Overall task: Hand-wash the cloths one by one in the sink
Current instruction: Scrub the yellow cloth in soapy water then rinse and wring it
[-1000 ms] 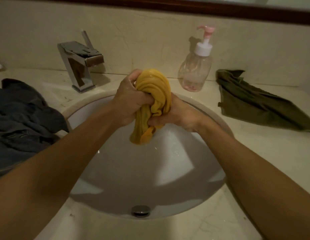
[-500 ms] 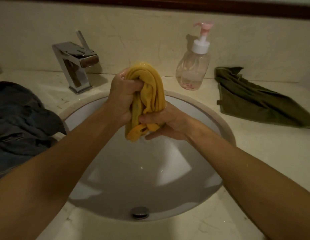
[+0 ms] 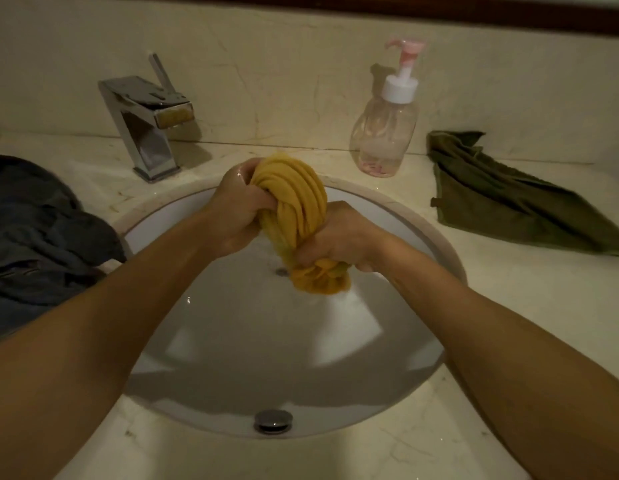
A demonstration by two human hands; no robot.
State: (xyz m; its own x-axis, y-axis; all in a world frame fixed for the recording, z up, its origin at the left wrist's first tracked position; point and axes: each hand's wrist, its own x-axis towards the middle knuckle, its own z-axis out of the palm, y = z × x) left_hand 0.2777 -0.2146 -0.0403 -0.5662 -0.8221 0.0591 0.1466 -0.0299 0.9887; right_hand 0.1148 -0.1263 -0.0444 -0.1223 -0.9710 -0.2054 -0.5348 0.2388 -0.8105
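A yellow cloth (image 3: 296, 199), twisted into tight rope-like folds, hangs over the white oval sink (image 3: 231, 341). My left hand (image 3: 237, 211) grips its upper end at the far side of the basin. My right hand (image 3: 335, 237) grips the lower part, and a bunched yellow tail sticks out below the fist. On the counter to the left lies a dark blue-grey cloth (image 3: 34, 237). An olive green cloth (image 3: 502, 199) lies spread out on the right.
A chrome faucet (image 3: 148, 123) stands behind the sink at the left. A clear pump bottle (image 3: 384, 129) with a pink nozzle stands behind it at the right. The sink's overflow drain (image 3: 273, 420) sits at the near rim. A beige marble counter (image 3: 508, 306) surrounds the basin.
The cloth is twisted tighter than before. My right hand has rotated and dropped lower over the basin, and the yellow tail now bulges below it.
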